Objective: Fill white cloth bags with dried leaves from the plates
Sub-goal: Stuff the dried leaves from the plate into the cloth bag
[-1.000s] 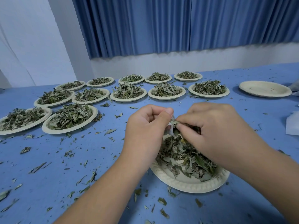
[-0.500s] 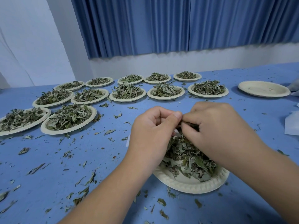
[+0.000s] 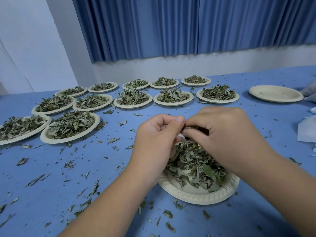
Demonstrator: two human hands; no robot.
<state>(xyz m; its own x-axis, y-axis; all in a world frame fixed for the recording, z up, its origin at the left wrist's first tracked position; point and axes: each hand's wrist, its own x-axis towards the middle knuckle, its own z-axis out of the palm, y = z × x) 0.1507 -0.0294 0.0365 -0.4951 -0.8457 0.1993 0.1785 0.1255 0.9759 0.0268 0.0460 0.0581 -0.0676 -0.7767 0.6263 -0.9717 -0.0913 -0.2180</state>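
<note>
A cream paper plate [image 3: 196, 194] heaped with dried green leaves [image 3: 195, 163] lies on the blue table in front of me. Above its far edge my left hand [image 3: 155, 142] pinches a small white cloth bag [image 3: 182, 136], of which only a sliver shows between the hands. My right hand [image 3: 224, 134] has its fingers curled round a pinch of dried leaves right at the bag's mouth. Thumb and fingertips of both hands nearly touch. Most of the bag is hidden behind my hands.
Several leaf-filled plates [image 3: 70, 127] stand in rows at the left and back. An empty plate [image 3: 275, 93] sits at the far right, with white cloth [image 3: 306, 132] at the right edge. Loose leaf bits [image 3: 68, 165] litter the blue table [image 3: 51, 194].
Both hands have shifted slightly right and closer together over the plate; the right hand's fingers have pressed leaves toward the bag's mouth.
</note>
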